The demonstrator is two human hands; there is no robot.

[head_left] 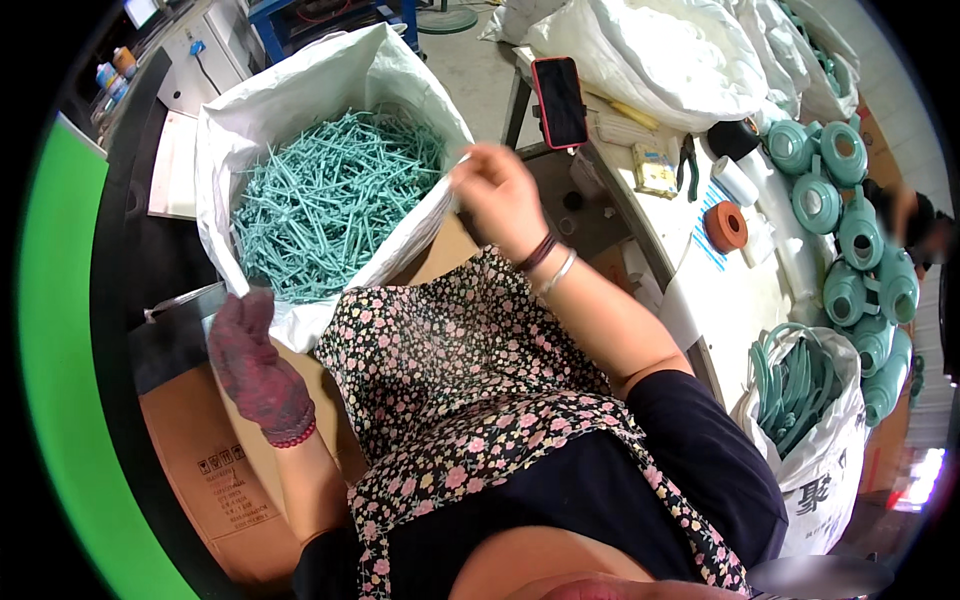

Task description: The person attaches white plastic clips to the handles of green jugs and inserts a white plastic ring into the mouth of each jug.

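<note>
The bare right hand (pixel 500 200) has its grip pinched on the edge of a big white bag (pixel 310 85). The left hand (pixel 262 365), in a dark red glove (pixel 270 390), touches the bag's near left corner; I cannot tell how tight its grip is. Many thin blue-green sticks (pixel 335 205) are in the bag, between the two grips. A red-edged phone (pixel 560 103) is right of the right grip, by a white table (pixel 740 310).
</note>
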